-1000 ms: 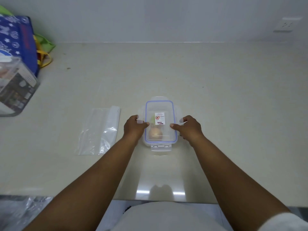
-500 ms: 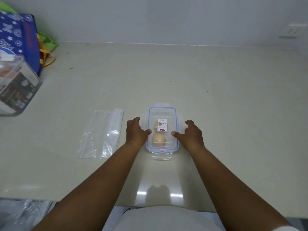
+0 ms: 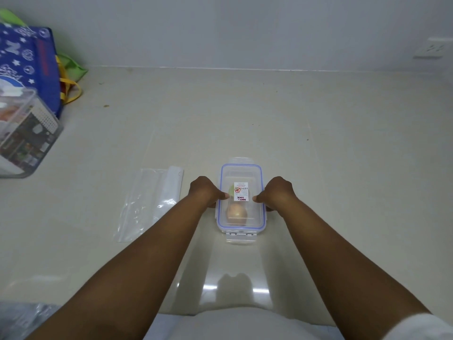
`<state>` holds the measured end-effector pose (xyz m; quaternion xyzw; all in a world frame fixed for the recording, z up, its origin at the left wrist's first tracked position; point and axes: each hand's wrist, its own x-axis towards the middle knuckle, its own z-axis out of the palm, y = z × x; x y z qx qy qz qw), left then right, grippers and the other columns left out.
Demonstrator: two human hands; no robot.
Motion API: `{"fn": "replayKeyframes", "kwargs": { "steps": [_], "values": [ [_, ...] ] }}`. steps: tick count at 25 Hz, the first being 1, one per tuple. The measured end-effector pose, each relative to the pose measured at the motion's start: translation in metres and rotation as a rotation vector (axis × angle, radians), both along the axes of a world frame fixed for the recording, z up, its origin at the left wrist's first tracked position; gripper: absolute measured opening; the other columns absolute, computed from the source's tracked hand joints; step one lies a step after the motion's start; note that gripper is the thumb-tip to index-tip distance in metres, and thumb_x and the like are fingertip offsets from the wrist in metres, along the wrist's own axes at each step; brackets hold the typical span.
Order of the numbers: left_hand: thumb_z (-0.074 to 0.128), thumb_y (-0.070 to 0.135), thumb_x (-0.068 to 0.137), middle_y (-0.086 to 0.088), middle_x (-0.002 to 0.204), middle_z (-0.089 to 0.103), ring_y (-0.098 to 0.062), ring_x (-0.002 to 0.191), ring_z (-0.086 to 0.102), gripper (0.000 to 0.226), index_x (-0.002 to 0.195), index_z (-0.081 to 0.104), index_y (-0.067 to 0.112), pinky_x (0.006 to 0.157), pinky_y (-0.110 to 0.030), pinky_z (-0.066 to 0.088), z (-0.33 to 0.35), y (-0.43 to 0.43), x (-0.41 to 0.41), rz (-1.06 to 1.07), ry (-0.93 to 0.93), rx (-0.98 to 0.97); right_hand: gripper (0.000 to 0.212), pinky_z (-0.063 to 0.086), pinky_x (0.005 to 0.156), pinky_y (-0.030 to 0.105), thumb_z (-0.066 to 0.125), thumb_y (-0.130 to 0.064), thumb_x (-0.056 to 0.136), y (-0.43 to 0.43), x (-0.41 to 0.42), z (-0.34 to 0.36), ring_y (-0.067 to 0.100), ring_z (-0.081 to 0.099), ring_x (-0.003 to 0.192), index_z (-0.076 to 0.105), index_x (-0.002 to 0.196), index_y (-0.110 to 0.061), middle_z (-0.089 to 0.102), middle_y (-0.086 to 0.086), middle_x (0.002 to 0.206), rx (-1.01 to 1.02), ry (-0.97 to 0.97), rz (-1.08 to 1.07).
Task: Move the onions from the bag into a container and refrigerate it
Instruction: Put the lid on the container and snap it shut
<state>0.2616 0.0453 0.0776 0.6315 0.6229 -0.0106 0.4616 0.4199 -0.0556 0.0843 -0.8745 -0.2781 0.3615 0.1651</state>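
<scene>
A clear plastic container with a blue-sealed lid and a small white label sits on the pale counter in front of me. Through the lid I see a brown onion near its close end. My left hand grips the container's left long side, thumb on the lid. My right hand grips the right long side the same way. The near clip flap sticks out flat. An empty clear plastic bag lies flat to the left of the container.
A blue patterned shopping bag with yellow handles stands at the far left against the wall. A clear storage box with packaging inside sits in front of it. A wall socket is at the upper right. Crumpled plastic shows at the bottom left corner.
Both hands have closed in from resting beside the container to gripping its long sides, fingers curled down over the side flaps. The container stays where it was on the counter.
</scene>
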Motion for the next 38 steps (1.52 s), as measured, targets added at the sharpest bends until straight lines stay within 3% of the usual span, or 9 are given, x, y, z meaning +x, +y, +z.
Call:
{"fn": "replayKeyframes", "kwargs": {
  "steps": [5,8,15,20,23,27,31,35,38],
  "values": [
    [0.088,0.023,0.064,-0.014,0.088,0.072,-0.028,0.076,0.073,0.04,0.09,0.064,0.004,0.081,-0.042,0.06,-0.011,0.007,0.001,0.039,-0.017,-0.062,0.035,0.06,0.07,0.035,0.086,-0.027,0.067,-0.003,0.005,-0.015,0.026,0.073,0.068,0.068,0.088,-0.005,0.073,0.009,0.083,0.021,0.085,-0.116],
    [0.086,0.018,0.068,-0.013,0.086,0.072,-0.026,0.074,0.072,0.031,0.085,0.064,0.005,0.08,-0.041,0.06,-0.014,0.008,-0.002,0.11,-0.098,-0.141,0.036,0.061,0.079,0.046,0.088,-0.02,0.066,-0.003,0.011,-0.021,0.028,0.075,0.071,0.07,0.091,-0.002,0.075,0.011,0.084,0.051,0.207,-0.219],
    [0.082,0.013,0.073,-0.015,0.093,0.073,-0.027,0.078,0.072,0.025,0.091,0.066,0.003,0.082,-0.043,0.06,-0.015,0.004,-0.006,0.185,-0.218,-0.193,0.028,0.061,0.078,0.045,0.087,-0.022,0.067,-0.001,0.008,-0.022,0.029,0.074,0.07,0.069,0.081,-0.007,0.074,0.011,0.082,0.08,0.177,-0.222],
    [0.082,0.015,0.073,-0.016,0.096,0.072,-0.023,0.073,0.07,0.025,0.087,0.064,0.005,0.065,-0.032,0.059,-0.008,0.001,-0.006,0.141,-0.194,-0.16,0.028,0.06,0.081,0.044,0.085,-0.019,0.071,-0.004,0.008,-0.018,0.03,0.073,0.077,0.068,0.086,-0.002,0.074,0.014,0.088,0.109,0.222,-0.189],
    [0.085,0.018,0.069,-0.014,0.096,0.069,-0.028,0.084,0.07,0.037,0.094,0.064,0.002,0.08,-0.039,0.059,-0.001,0.0,0.0,0.051,-0.096,-0.082,0.029,0.06,0.083,0.043,0.086,-0.02,0.07,-0.006,0.005,-0.012,0.031,0.073,0.079,0.065,0.083,-0.005,0.073,0.015,0.094,0.104,0.192,-0.159],
    [0.087,0.022,0.067,-0.012,0.096,0.07,-0.028,0.089,0.071,0.044,0.1,0.065,0.002,0.086,-0.037,0.056,0.005,0.003,0.007,-0.05,0.006,-0.01,0.047,0.06,0.08,0.044,0.085,-0.013,0.07,-0.006,0.003,-0.008,0.031,0.07,0.087,0.065,0.112,-0.005,0.069,0.01,0.099,0.144,0.221,-0.161],
    [0.082,0.006,0.072,-0.017,0.1,0.071,-0.028,0.086,0.071,0.029,0.094,0.064,0.002,0.087,-0.04,0.057,0.005,0.008,0.006,0.097,-0.108,-0.169,0.033,0.062,0.073,0.045,0.084,-0.003,0.068,-0.002,0.009,-0.009,0.031,0.071,0.083,0.068,0.096,-0.001,0.072,0.015,0.096,0.127,0.303,-0.196],
    [0.078,-0.001,0.074,-0.018,0.106,0.07,-0.028,0.09,0.07,0.034,0.106,0.066,-0.001,0.089,-0.039,0.057,-0.001,0.008,0.001,0.185,-0.229,-0.262,0.026,0.062,0.068,0.041,0.083,-0.002,0.069,0.0,0.012,-0.014,0.029,0.071,0.079,0.068,0.09,-0.004,0.071,0.013,0.091,0.124,0.32,-0.208],
    [0.078,-0.001,0.074,-0.018,0.105,0.071,-0.024,0.078,0.069,0.033,0.105,0.067,-0.001,0.082,-0.035,0.058,-0.003,0.011,0.001,0.172,-0.251,-0.265,0.021,0.059,0.052,0.032,0.082,0.0,0.068,0.0,0.013,-0.018,0.026,0.07,0.072,0.067,0.079,-0.01,0.072,0.009,0.085,0.146,0.341,-0.243]
  ]
}}
